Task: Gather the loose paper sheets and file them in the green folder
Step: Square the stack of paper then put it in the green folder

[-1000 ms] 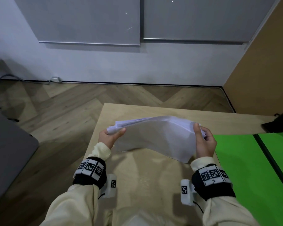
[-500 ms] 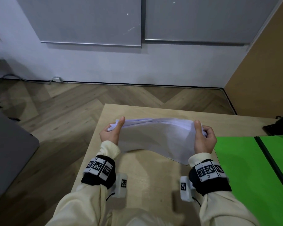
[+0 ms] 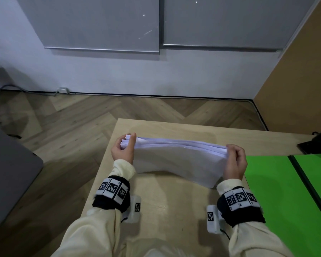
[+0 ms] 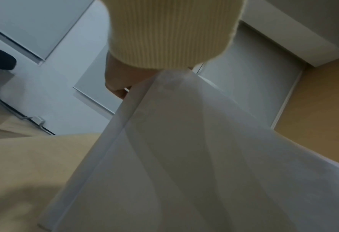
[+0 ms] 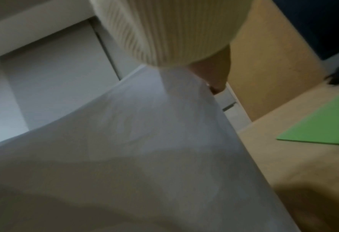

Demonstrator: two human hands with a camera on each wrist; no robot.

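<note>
A stack of white paper sheets (image 3: 176,160) stands on its long edge on the wooden table (image 3: 170,210), held between both hands. My left hand (image 3: 123,149) grips the stack's left end, thumb on the near face. My right hand (image 3: 236,162) grips the right end the same way. The sheets sag in the middle, and their lower edge touches the table. In the left wrist view the paper sheets (image 4: 184,164) fill the frame below the left hand (image 4: 121,81); the right wrist view shows the paper sheets (image 5: 144,141) under the right hand (image 5: 214,73). The open green folder (image 3: 285,191) lies flat to the right, also seen as the green folder (image 5: 323,124).
The table's left edge drops to a herringbone wood floor (image 3: 54,136). A dark object (image 3: 317,143) sits at the table's far right corner. A grey surface (image 3: 9,173) stands on the left. A white wall (image 3: 137,75) lies beyond.
Both hands turned the stack from a slanted, drooping hold to upright on its long edge. The sheets now line up more evenly, and the left thumb sits higher on the stack.
</note>
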